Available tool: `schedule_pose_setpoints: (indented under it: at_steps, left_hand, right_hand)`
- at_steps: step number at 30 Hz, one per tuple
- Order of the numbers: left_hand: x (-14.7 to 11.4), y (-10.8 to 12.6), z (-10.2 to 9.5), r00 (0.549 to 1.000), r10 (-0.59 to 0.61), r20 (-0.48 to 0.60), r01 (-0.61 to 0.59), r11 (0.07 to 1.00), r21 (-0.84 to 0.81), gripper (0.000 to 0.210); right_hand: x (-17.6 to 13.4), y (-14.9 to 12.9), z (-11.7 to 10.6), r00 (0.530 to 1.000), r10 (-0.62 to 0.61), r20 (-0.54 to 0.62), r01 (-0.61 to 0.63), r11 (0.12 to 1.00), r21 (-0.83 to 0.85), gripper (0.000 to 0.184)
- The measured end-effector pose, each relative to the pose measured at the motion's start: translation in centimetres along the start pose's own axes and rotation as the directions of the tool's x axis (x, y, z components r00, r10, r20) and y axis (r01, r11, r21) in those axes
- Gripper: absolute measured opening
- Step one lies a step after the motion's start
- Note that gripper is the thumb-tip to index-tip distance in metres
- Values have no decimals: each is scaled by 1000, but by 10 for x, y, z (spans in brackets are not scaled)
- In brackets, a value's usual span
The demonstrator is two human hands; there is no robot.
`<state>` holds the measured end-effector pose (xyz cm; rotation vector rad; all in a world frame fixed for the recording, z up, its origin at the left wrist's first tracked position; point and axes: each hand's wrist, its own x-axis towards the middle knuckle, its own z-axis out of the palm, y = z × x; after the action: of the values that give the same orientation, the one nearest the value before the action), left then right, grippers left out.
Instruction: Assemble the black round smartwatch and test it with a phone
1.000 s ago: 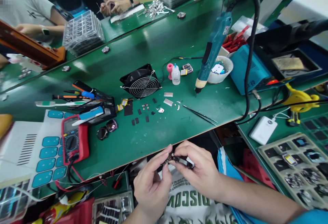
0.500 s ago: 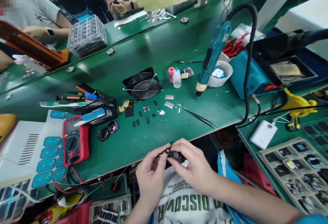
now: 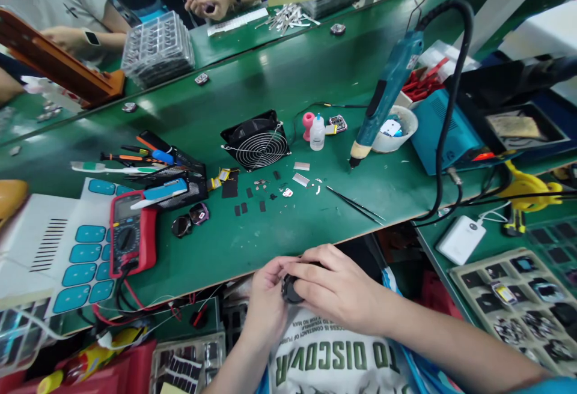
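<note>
A small round black watch case point(image 3: 293, 289) is held between both hands at the table's front edge. My left hand point(image 3: 267, 298) is closed on its left side. My right hand point(image 3: 331, 286) covers its right and upper parts, fingers bent over it, so much of the case is hidden. Beyond the hands lie black tweezers point(image 3: 354, 205), small black pads point(image 3: 244, 208), two pale strips point(image 3: 301, 179) and a white piece with red marks point(image 3: 287, 192). Two more dark watch cases point(image 3: 189, 221) lie to the left.
An electric screwdriver point(image 3: 385, 96) hangs over the table by a fan point(image 3: 256, 142) and a bottle point(image 3: 317, 133). To the left are a red multimeter point(image 3: 130, 238) and a tool holder point(image 3: 193, 184); to the right, a parts tray point(image 3: 518, 262). Co-workers' hands point(image 3: 216, 2) are across the table.
Two separate parts, one showing yellow, were in my hands; now one round black case shows. My right hand has moved left and over it. The view has shifted slightly.
</note>
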<state>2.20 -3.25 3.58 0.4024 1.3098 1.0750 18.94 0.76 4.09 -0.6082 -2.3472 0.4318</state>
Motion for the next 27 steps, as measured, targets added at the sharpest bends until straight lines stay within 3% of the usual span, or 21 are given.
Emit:
schedule_pose_setpoints:
  at_steps: [11,16,19,23,27]
  left_hand:
    - [-4,-4,-12,994,54,92,-62,995,82,34]
    - [-6,-7,-9,999,-37,32,39,995,-91,40]
    - [-8,-10,-9,999,-36,36,41,990,-135,42]
    - [-9,-13,-13,991,82,103,-85,996,19,38]
    - [-11,-15,-20,955,241,175,-271,947,175,30]
  right_hand:
    - [-6,0,-5,1000,13,22,-14,999,34,21]
    - [-7,1,-4,997,47,65,-48,999,7,21]
    - [-9,4,-3,993,73,94,-71,997,-26,21]
    - [-13,4,3,974,228,-2,-225,964,141,35]
    - [-15,-4,13,866,489,-102,-404,805,434,16]
